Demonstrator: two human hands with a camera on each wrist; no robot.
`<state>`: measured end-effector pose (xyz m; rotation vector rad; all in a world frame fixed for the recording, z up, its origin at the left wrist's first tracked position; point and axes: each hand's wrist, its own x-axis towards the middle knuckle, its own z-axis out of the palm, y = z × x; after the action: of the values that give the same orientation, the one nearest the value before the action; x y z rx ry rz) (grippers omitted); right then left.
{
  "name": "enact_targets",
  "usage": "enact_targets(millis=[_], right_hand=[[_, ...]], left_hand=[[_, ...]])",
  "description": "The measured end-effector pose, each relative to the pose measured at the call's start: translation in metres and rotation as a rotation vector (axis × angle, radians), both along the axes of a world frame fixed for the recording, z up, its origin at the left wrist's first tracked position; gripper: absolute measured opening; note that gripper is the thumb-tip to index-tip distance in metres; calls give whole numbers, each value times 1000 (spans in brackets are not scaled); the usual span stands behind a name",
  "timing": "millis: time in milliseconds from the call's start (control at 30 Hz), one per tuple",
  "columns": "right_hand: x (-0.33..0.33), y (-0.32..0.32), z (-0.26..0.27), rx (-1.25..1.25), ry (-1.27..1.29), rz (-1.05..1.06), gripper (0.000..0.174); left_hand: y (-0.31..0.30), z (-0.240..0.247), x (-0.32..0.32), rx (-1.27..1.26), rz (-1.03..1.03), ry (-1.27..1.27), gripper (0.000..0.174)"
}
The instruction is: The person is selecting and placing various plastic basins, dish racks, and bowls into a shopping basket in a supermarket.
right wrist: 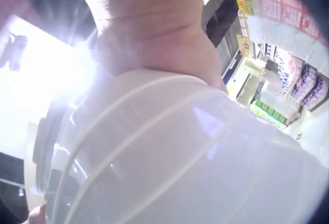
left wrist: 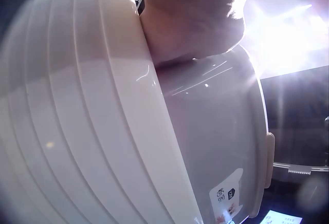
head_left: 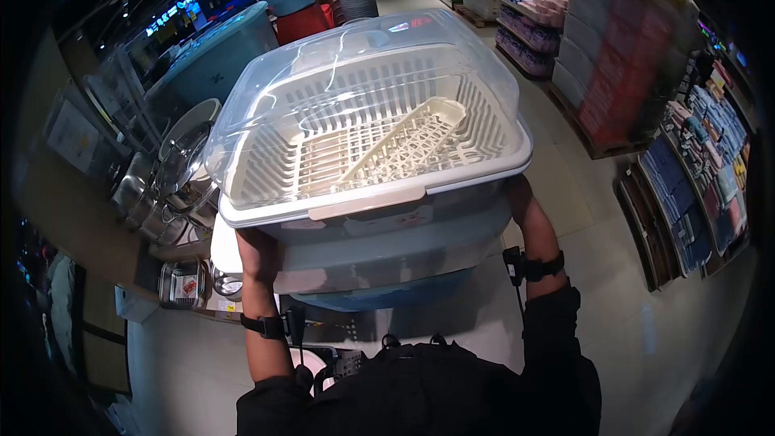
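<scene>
Your head view is dim, bowed and black-edged, reflections streaking the clear lid (head_left: 355,52). In your wrist views, glare from a bright light (left wrist: 282,39) washes out detail.

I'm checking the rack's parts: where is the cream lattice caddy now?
In the head view, the cream lattice caddy lies diagonally inside the slatted rack, slightly right of its middle, beneath the clear lid.
</scene>
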<state>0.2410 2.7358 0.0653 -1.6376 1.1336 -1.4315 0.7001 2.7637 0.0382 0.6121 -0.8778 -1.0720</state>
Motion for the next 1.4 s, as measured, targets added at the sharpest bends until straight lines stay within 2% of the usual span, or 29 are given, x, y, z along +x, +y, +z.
enact_targets(millis=[33, 167, 233, 333, 433, 467, 500, 567, 600, 633, 700, 733, 767, 800, 833, 900, 1033, 1067, 1100, 1167, 1233, 1400], right_hand=[[0, 0, 0, -7, -21, 1, 57], [0, 1, -2, -44, -108, 8, 57], [0, 1, -3, -56, -154, 12, 57], [0, 1, -6, -73, -223, 17, 57], [0, 2, -9, -73, -292, 21, 57], [0, 2, -10, -70, -317, 24, 57], [0, 2, -11, -66, -343, 26, 58], [0, 3, -13, -54, -393, 31, 58], [0, 3, -15, -42, -416, 33, 58], [0, 4, -16, -23, -435, 37, 58], [-6, 7, -49, 6, -402, 63, 59], [-19, 1, -80, 173, -551, 66, 59], [-28, -2, -111, 344, -697, 64, 59], [-28, 0, -141, 241, -511, -18, 57], [-31, -2, -144, 255, -505, -3, 57], [-33, -3, -149, 243, -513, 64, 56], [-52, -9, -148, 194, -532, 163, 55], [-61, -14, -147, 128, -421, 155, 55], [-56, -14, -139, 130, -417, 152, 55], [-45, -4, -102, 230, -731, 104, 60], [-37, 2, -91, 258, -721, 24, 63], [-29, 11, -84, 318, -718, -129, 65]], left_hand=[[1, -3, 3, 6, 21, -86, 57], [6, 7, -5, -25, -5, -89, 59], [6, 5, -4, -69, -149, 14, 57], [8, 9, -9, -23, -82, -14, 62], [5, 5, -3, -88, -118, -88, 57], [-1, -5, 4, -49, -32, -97, 62], [4, -2, 5, -41, -23, -97, 62], [18, 5, 10, -47, 143, -108, 70], [29, 17, 15, -103, 242, -296, 77], [38, 18, 27, -79, 419, -365, 79], [50, 2, 60, 33, 639, -360, 79], [56, -7, 72, 54, 653, -363, 79], [61, -20, 84, 149, 656, -290, 79], [62, -37, 96, 238, 659, -213, 79], [62, -55, 102, 322, 656, -176, 78], [61, -94, 122, 334, 417, -152, 73], [59, -95, 109, 274, 470, -120, 68], [56, -93, 108, 249, 480, -131, 67], [51, -93, 109, 222, 484, -142, 67], [45, -81, 105, 221, 480, -123, 66], [34, -79, 106, 126, 485, -121, 64], [33, -80, 103, 159, 486, -21, 56]])
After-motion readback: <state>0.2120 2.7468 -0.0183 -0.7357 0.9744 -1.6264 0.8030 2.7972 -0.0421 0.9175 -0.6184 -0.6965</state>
